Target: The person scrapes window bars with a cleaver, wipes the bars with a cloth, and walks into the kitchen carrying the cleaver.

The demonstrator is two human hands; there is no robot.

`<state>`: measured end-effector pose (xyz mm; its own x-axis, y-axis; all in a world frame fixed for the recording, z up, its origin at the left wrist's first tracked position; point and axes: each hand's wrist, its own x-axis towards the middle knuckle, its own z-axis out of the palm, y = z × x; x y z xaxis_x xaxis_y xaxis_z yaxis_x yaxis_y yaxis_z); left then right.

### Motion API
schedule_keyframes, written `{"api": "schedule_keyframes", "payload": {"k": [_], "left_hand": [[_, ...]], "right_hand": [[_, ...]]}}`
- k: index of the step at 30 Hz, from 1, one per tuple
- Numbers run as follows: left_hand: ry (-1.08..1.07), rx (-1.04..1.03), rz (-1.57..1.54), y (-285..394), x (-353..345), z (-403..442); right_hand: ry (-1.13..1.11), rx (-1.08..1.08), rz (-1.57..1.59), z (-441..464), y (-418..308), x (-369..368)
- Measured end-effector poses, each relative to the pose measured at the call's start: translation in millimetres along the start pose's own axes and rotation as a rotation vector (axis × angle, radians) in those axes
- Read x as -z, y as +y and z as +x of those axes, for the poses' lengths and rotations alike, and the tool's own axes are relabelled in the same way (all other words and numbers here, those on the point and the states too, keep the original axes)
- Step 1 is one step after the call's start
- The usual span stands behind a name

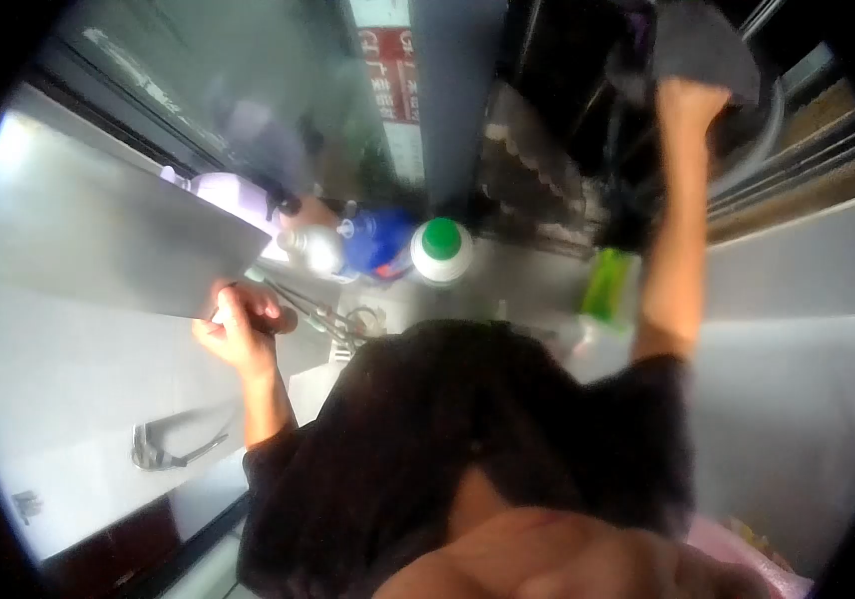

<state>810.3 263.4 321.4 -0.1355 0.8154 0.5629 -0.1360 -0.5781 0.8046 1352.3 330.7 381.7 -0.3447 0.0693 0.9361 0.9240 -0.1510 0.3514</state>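
Observation:
My right hand (690, 105) reaches far forward at the upper right, its fingers closed on a dark grey cloth (709, 50). The cloth hangs bunched beyond the hand, against a dark opening. My left hand (240, 324) is at the left, fingers curled, by the lower corner of a grey panel (168, 240). What sits inside those fingers, if anything, I cannot make out. To its right stand a white bottle (315, 252), a blue bottle (377, 240) and a white bottle with a green cap (440, 242).
A lilac bottle (233, 195) stands behind the panel's edge. A green packet (607, 285) lies near my right forearm. Window tracks (797, 165) run along the right, beside a curved grey hose (772, 130). A metal fixture (158, 449) is on the left wall.

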Motion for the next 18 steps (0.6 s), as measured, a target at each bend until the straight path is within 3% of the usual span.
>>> {"api": "schedule_keyframes", "payload": {"k": [3,8,9,10,13,14,17,18], "left_hand": [[0.054,0.028,-0.017,4,-13,2],[0.046,0.039,0.043,59,-16,-2],[0.036,0.066,0.044,-5,-18,5],[0.023,0.077,0.031,-9,-23,5],[-0.02,0.091,0.005,-7,-26,8],[-0.033,0.088,0.002,-11,-27,10],[-0.012,0.08,0.039,4,-26,10],[-0.003,0.074,0.046,3,-24,10]], "right_hand": [[-0.361,-0.247,0.104,76,-24,38],[-0.647,-0.436,0.059,160,-37,87],[-0.706,-0.452,-0.004,118,-58,40],[-0.529,-0.313,-0.157,88,-47,21],[-0.215,-0.405,-0.073,65,-46,11],[-0.37,-0.67,-0.078,71,-57,17],[-0.275,-0.566,-0.029,44,-37,-8],[0.074,-0.722,0.181,38,-53,-15]]}}
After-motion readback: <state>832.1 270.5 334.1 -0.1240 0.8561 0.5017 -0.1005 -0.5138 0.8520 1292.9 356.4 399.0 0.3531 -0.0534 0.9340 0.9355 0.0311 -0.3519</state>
